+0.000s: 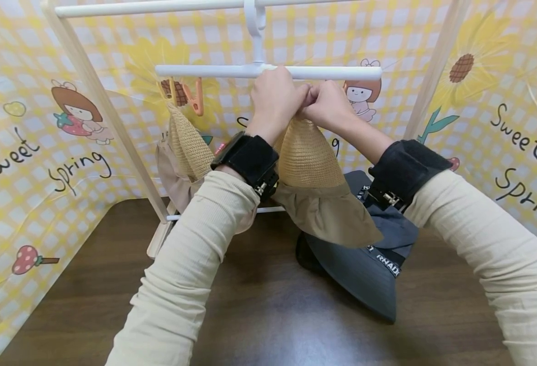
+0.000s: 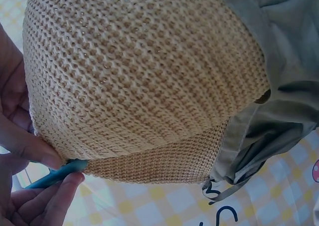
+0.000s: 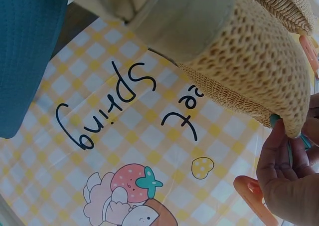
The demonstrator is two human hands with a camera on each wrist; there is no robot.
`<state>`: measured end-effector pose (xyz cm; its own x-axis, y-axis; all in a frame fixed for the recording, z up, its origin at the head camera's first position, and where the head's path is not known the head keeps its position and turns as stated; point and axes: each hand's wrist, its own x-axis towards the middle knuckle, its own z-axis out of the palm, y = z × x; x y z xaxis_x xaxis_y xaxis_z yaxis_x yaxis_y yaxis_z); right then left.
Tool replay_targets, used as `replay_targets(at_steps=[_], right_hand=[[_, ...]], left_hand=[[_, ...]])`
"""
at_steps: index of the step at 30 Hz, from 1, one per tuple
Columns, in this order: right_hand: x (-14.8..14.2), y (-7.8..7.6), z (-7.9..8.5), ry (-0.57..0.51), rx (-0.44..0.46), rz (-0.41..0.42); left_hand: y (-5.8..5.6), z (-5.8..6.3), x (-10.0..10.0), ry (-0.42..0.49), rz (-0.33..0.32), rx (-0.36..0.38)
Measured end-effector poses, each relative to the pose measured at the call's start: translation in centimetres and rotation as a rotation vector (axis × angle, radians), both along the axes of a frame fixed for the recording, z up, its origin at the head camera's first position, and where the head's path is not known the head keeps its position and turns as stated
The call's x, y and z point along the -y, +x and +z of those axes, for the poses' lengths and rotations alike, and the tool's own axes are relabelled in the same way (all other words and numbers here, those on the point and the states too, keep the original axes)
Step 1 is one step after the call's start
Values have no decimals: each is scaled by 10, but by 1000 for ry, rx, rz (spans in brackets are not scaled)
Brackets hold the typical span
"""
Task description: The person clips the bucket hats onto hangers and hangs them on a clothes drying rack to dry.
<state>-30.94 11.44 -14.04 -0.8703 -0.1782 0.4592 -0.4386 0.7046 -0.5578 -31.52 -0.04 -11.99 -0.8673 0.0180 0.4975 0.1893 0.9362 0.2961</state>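
In the head view my left hand (image 1: 275, 99) and right hand (image 1: 329, 104) meet just under the white hanger bar (image 1: 209, 71). Below them hangs a straw-coloured knit hat (image 1: 311, 160) with a khaki brim, its crown tip gathered between the fingers. A teal clothespin (image 2: 60, 173) shows at that tip in the left wrist view. My left fingers appear to hold the clothespin while my right fingers pinch the hat; they overlap closely. The right wrist view shows the same hat (image 3: 249, 51) and my right hand (image 3: 289, 181) beside the clothespin.
Another knit hat (image 1: 188, 142) hangs at left from a yellow clothespin (image 1: 171, 91). An orange clothespin (image 1: 196, 97) hangs beside it. A dark hat (image 1: 355, 274) sits on the brown table (image 1: 259, 310) at right. A wooden stand (image 1: 108, 112) frames the hanger.
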Motion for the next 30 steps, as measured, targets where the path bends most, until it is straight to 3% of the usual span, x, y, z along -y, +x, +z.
replay_targets(at_steps=[17,24,30], right_hand=[[-2,3,4,22,133,-31],[-6,1,5,-4,109,-4],[-9,1,4,-24,130,-29]], left_hand=[[-1,-7,4,37,-67,-8],[0,-9,5,29,-97,-26],[0,-14,6,-11,-113,-47]])
